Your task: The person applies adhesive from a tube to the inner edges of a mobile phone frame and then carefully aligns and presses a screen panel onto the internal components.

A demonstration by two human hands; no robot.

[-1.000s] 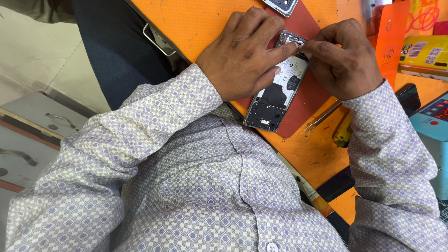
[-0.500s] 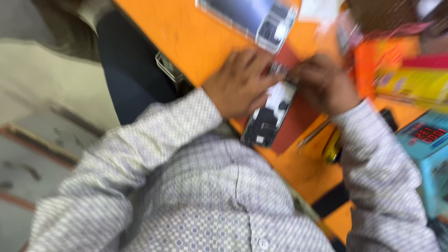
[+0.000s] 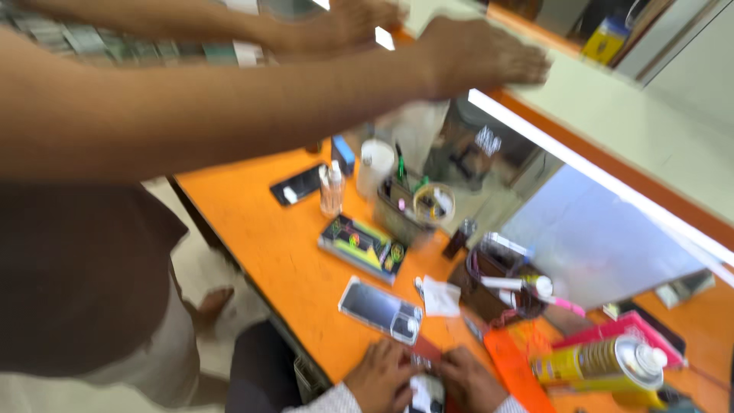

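the small opened phone with pale inner parts point(image 3: 423, 391) is lying on the orange bench point(image 3: 252, 222) at the lower edge, between both hands. the left hand point(image 3: 380, 375) and right hand point(image 3: 468, 380) are touching it from either side, equally near; their fingers are too blurred to say if they are pinching.

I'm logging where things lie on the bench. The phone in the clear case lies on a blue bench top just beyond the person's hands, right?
Not quite: the head view shows the phone in the clear case lying on an orange bench top, not a blue one. It does lie just beyond the person's left hand and right hand.
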